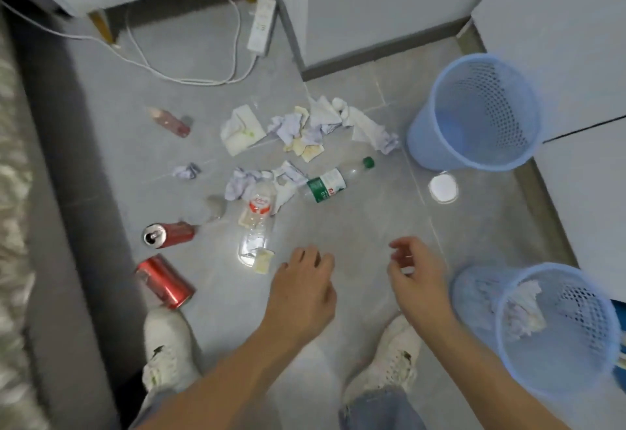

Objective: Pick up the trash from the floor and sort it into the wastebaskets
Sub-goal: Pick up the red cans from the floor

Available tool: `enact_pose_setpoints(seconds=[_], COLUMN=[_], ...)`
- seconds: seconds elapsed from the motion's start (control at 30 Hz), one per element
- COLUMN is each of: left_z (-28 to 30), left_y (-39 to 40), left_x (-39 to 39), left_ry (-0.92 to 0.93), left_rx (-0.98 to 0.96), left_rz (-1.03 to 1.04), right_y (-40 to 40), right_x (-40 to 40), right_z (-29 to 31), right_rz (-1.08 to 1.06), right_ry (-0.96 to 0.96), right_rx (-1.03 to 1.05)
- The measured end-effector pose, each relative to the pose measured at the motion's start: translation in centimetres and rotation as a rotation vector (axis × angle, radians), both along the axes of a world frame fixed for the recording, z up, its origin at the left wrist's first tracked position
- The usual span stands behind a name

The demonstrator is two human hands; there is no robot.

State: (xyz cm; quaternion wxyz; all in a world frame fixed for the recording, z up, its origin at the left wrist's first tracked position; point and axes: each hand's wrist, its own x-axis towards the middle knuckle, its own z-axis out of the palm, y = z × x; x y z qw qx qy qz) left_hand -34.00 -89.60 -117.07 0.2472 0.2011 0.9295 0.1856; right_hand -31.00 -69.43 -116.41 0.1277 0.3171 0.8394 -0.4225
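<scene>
Crumpled paper [305, 131], bottles and cans litter the floor's [355, 226] middle. Left hand [305, 280] and right hand [416, 273] hover empty, fingers loosely curled. Near wastebasket [555, 355] holds paper; next, probably grasping the clear bottle [255, 223].

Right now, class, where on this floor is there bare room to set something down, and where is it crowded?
Bare floor lies between the green-capped bottle, the two hands (left, right) and the far wastebasket. Another patch sits below the white cable, above the paper scraps. The crumpled paper, clear bottle and red cans crowd the middle and left.
</scene>
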Motion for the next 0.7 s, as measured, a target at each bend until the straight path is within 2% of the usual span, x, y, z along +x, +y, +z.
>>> enact_pose_setpoints(seconds=[0.13,0.33,0.47,0.53,0.63,0.7], left_z=[-1.5,-5.1,-8.0,-9.4,-12.7,-15.2], left_y=[-11.5,-24.7,-29.7,-31.3,-33.1,-33.6], left_x=[-1.0,1.1,2.7,2.6,1.5,0.4], left_ry=[-0.010,-0.231,-0.222,-0.251,-0.400,-0.446], left_rx=[-0.109,-0.211,-0.176,-0.168,-0.104,-0.052], left_rz=[0.171,0.562,0.721,0.899,1.191,1.298], right_y=[-10.0,-24.5,-31.8,-34.8,-38.5,-40.1], right_x=[-5.4,-9.3,-11.7,-13.0,-14.0,-14.3], right_z=[-2.1,-5.5,-7.8,-8.8,-10.8,-12.5], right_rz=[0.274,0.670,0.880,0.965,1.100,1.216], right_ry=[-0.071,-0.023,0.127,0.201,0.209,0.178], right_rx=[-0.053,-0.035,0.072,0.115,0.166,0.189])
